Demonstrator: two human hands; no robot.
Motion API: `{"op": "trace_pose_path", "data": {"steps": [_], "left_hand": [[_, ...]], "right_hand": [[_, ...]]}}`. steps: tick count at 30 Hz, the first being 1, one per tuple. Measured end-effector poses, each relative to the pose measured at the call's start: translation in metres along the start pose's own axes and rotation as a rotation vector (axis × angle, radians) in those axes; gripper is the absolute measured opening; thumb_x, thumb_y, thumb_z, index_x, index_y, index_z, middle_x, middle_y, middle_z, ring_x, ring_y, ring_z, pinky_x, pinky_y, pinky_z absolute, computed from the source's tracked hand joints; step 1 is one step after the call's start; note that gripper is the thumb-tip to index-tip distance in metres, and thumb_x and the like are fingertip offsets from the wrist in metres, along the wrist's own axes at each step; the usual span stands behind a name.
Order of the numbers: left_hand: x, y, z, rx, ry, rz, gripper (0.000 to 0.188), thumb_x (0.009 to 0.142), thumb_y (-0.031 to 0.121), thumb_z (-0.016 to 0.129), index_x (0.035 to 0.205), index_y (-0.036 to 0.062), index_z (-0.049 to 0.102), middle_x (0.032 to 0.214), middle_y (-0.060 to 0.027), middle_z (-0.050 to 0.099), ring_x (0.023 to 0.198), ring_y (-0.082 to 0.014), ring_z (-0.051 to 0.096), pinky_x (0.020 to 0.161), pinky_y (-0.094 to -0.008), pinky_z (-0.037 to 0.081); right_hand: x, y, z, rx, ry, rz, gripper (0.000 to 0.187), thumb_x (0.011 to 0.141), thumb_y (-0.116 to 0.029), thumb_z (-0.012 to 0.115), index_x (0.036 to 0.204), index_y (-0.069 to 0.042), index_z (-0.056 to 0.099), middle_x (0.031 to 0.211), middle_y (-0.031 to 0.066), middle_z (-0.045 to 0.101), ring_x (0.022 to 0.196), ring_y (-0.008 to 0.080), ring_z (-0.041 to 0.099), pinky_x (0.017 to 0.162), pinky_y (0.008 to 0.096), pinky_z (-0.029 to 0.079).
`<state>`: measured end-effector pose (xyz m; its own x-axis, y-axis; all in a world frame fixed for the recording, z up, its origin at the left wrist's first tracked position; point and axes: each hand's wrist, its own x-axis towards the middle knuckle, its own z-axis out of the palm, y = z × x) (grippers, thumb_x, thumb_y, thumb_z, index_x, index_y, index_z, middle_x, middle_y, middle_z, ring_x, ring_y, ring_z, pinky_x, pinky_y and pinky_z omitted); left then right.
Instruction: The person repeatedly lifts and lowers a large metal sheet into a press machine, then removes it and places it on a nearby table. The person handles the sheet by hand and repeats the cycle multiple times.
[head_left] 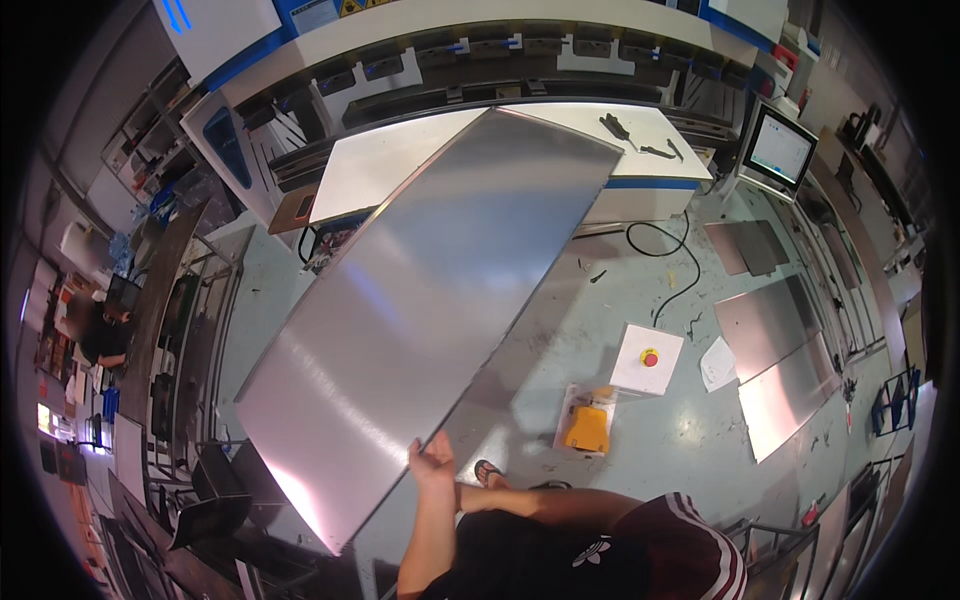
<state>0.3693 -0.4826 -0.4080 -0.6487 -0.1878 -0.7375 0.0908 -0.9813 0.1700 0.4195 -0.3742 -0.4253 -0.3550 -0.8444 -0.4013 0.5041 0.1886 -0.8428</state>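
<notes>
A large, flat metal sheet (430, 270) slants across the middle, its far end over a white worktop (370, 165). Its near corner hangs above the floor, nearest to me. At the sheet's right-hand edge, close to that near end, my left hand (432, 462) is closed with the edge in its grip. Part of the fingers is hard to make out against the metal. My right hand is not in view. My leg and a sandalled foot (488, 473) show just right of the left hand.
Behind the worktop stands a long bending machine (490, 45). Dark tools (616, 128) lie on the worktop; a screen (782, 148) stands to its right. A yellow foot pedal (588, 428) and a white box with a red button (648, 358) sit on the floor. Metal sheets (775, 320) lie right; a person (105, 330) is far left.
</notes>
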Motion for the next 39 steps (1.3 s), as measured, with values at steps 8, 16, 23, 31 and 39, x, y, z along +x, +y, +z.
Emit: {"op": "trace_pose_path", "data": {"steps": [8, 16, 23, 31, 39], "left_hand": [[0.062, 0.198, 0.022, 0.257, -0.047, 0.370, 0.027, 0.094, 0.035, 0.062, 0.109, 0.0145, 0.053, 0.098, -0.0051, 0.069, 0.073, -0.0154, 0.064, 0.064, -0.0256, 0.053], [0.146, 0.297, 0.073, 0.428, 0.161, 0.643, 0.018, 0.094, 0.030, 0.059, 0.092, 0.0127, 0.056, 0.087, -0.0011, 0.064, 0.069, -0.0127, 0.058, 0.055, -0.0267, 0.046], [0.194, 0.323, 0.124, 0.503, 0.555, 0.789, 0.020, 0.094, 0.023, 0.053, 0.078, 0.0119, 0.053, 0.074, -0.0017, 0.056, 0.059, -0.0146, 0.053, 0.051, -0.0310, 0.044], [0.236, 0.377, 0.169, 0.614, 0.686, 0.879, 0.033, 0.103, 0.032, 0.049, 0.093, 0.0011, 0.056, 0.069, -0.0068, 0.056, 0.058, -0.0195, 0.056, 0.046, -0.0378, 0.046], [0.309, 0.458, 0.248, 0.990, 0.351, 0.846, 0.028, 0.106, 0.028, 0.048, 0.095, 0.0026, 0.054, 0.066, -0.0007, 0.051, 0.054, -0.0147, 0.050, 0.048, -0.0344, 0.042]], "right_hand": [[-0.092, 0.010, -0.251, 0.175, 1.100, -0.184, 0.026, 0.097, -0.020, 0.062, 0.116, -0.002, 0.060, 0.097, 0.0098, 0.071, 0.079, 0.0204, 0.070, 0.072, 0.0348, 0.058], [-0.246, -0.177, -0.535, -1.021, 1.970, -0.202, 0.034, 0.089, -0.024, 0.069, 0.110, 0.002, 0.058, 0.100, 0.0206, 0.068, 0.095, 0.0385, 0.064, 0.090, 0.0462, 0.048], [-0.220, -0.248, -0.731, -0.861, 1.894, 0.575, 0.079, 0.088, -0.053, 0.063, 0.140, 0.004, 0.048, 0.121, 0.0302, 0.065, 0.120, 0.0470, 0.059, 0.105, 0.0484, 0.045], [-0.229, -0.214, -0.655, -0.672, 1.824, 0.745, 0.073, 0.096, -0.064, 0.045, 0.107, 0.002, 0.073, 0.109, 0.0289, 0.070, 0.106, 0.0455, 0.067, 0.093, 0.0526, 0.051], [-0.300, -0.088, -0.319, -0.603, 2.200, 1.092, 0.066, 0.100, -0.055, 0.049, 0.087, 0.005, 0.073, 0.088, 0.0283, 0.071, 0.087, 0.0465, 0.069, 0.076, 0.0574, 0.052]]}}
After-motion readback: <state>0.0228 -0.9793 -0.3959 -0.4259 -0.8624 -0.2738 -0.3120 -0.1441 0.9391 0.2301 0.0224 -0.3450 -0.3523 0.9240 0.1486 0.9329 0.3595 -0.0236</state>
